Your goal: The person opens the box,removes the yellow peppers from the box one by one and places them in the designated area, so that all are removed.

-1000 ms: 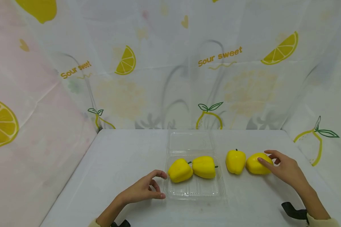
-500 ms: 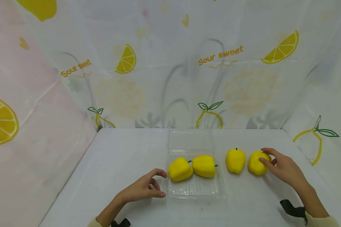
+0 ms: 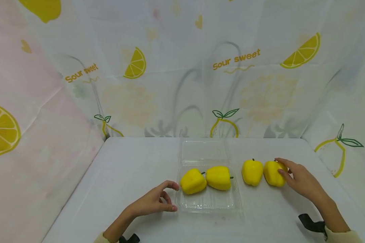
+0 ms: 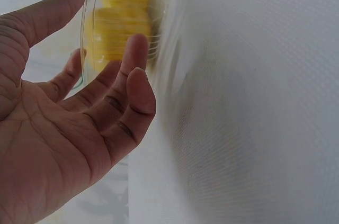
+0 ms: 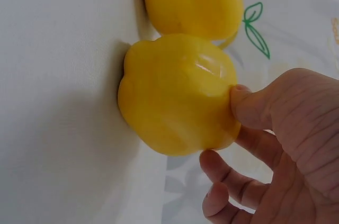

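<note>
With thumb and fingers, my right hand (image 3: 302,179) grips a yellow bell pepper (image 5: 177,97) from its right side; its stem end is up, partly behind the fingers. Just left of it stands another yellow bell pepper (image 3: 252,172) with its dark stem upward. Two more yellow peppers, a left one (image 3: 193,181) and a right one (image 3: 218,178), lie on their sides in a clear plastic clamshell box (image 3: 208,205). At the box's left edge is my left hand (image 3: 155,200), its fingers loosely bent and fingertips right at the rim (image 4: 83,28).
The box's clear lid (image 3: 205,150) is folded back toward the rear of the white table (image 3: 134,162). A lemon-printed cloth (image 3: 170,84) hangs behind the table and along both sides.
The pepper under my right hand has turned from lying on its side to stem end up, ending close to its neighbour. My left hand and the box have stayed put.
</note>
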Motion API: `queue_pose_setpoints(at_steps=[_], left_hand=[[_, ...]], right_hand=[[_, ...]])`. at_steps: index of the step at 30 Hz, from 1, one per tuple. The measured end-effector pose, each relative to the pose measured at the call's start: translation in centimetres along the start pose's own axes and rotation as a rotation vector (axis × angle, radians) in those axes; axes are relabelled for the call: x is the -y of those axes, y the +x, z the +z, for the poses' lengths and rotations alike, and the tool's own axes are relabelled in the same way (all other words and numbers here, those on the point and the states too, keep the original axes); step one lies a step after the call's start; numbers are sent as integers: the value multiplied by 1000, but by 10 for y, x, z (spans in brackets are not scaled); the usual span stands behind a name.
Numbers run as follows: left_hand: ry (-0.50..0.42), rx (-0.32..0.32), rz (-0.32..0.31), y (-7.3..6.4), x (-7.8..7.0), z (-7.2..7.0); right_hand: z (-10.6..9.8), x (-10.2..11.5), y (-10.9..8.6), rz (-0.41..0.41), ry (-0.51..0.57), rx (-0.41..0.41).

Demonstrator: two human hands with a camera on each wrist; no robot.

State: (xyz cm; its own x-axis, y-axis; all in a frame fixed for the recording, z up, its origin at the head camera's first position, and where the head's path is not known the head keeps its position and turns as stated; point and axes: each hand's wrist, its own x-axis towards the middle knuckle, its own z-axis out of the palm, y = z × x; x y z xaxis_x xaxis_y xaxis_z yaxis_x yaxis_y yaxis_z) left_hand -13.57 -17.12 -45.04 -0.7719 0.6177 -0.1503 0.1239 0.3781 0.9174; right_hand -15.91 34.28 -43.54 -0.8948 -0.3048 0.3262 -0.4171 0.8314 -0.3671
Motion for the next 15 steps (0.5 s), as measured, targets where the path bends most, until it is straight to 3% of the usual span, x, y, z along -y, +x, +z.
queue_pose_setpoints(at_steps=[7, 15], left_hand=[[-1, 0, -1, 0, -1, 0], [4, -1, 5, 0, 0, 0]], right_hand=[[4, -3, 0, -41, -44, -38], [1, 8, -2, 85, -65, -40]])
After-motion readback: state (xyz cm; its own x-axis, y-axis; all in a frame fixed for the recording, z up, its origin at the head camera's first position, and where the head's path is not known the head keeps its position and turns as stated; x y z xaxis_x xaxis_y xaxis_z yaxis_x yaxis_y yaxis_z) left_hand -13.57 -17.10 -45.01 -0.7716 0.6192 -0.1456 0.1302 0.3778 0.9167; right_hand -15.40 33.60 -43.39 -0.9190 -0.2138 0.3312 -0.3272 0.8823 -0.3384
